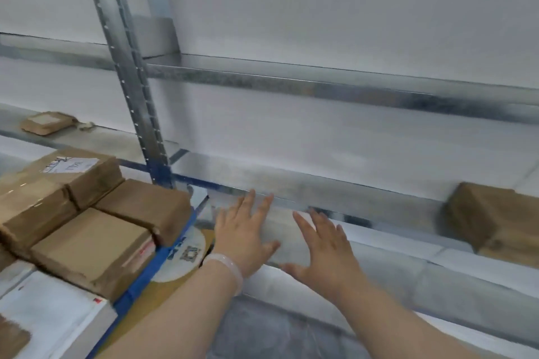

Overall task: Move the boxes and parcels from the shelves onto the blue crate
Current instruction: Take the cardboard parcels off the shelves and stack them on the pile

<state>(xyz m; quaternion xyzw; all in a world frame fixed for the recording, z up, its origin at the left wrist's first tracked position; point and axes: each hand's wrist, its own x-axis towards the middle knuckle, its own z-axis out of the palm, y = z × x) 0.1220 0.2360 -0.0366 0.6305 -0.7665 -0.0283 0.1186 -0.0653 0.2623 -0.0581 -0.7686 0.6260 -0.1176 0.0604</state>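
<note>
My left hand (243,234) and my right hand (322,245) reach side by side toward the front edge of a metal shelf (350,192), fingers spread, holding nothing. A brown cardboard box (495,220) stands on that shelf at the far right. Several brown boxes (90,245) and a white parcel (49,318) are stacked at the lower left on the blue crate (140,285). A small brown parcel (48,122) lies on the left bay's shelf.
A galvanised upright post (128,73) divides the two shelf bays. An upper shelf (320,81) runs across above my hands. A white wall stands behind the rack. A yellow and white round label (186,253) shows beside the crate.
</note>
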